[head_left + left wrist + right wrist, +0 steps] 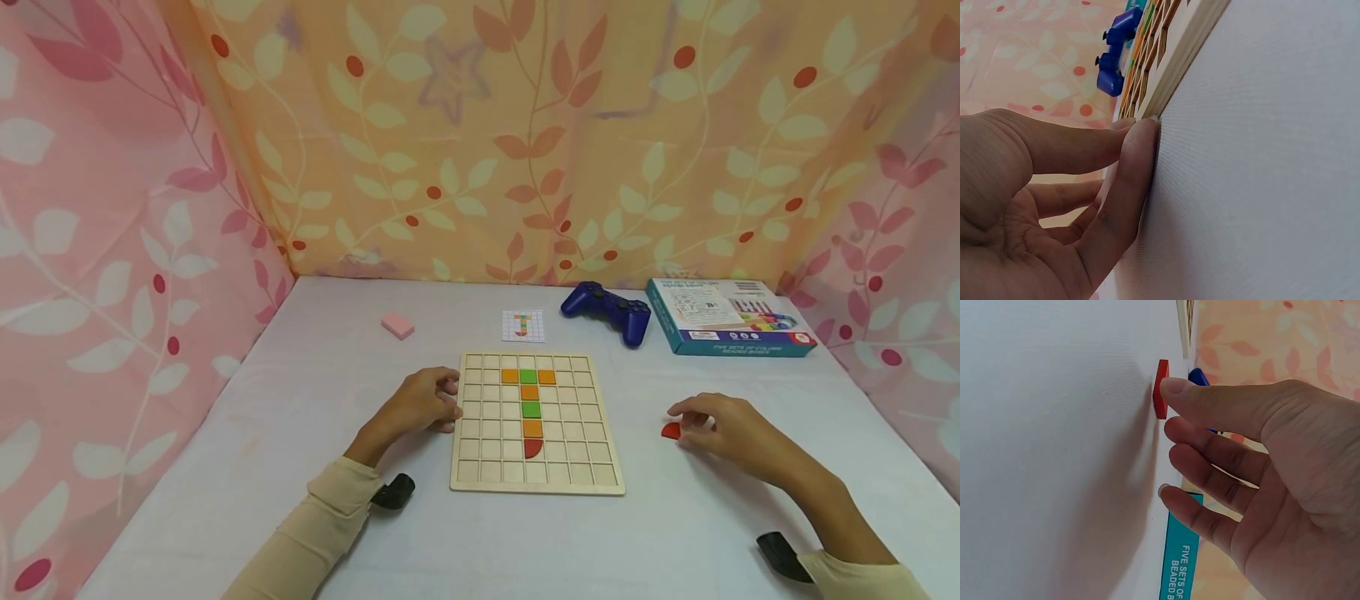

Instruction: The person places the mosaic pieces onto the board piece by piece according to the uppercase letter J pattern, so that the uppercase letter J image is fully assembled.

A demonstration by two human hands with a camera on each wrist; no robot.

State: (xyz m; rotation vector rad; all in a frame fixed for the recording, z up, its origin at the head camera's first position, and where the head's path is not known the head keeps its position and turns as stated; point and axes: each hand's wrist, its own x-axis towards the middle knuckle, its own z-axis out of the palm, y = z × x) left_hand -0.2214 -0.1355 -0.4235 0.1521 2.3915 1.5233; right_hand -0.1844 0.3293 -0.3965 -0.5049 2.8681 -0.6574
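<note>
A square wooden grid board (491,477) lies on the table. Orange and green square tiles (531,409) form a T shape on it, with a red quarter-round tile (533,448) at the foot. At the board's left edge, my left hand (422,400) holds the rim with thumb and fingertips, as the left wrist view also shows for the hand (1066,187). To the right of the board, my right hand (723,427) pinches a red curved tile (670,431) low over the cloth. The thumb lies against this tile (1160,390) in the right wrist view; the index fingertip's contact is partly hidden.
Behind the board lies a small printed pattern card (523,326). A pink block (397,326) sits at the back left. A blue game controller (606,312) and a boxed bead set (731,318) stand at the back right. Flowered curtains (480,167) surround the white-covered table.
</note>
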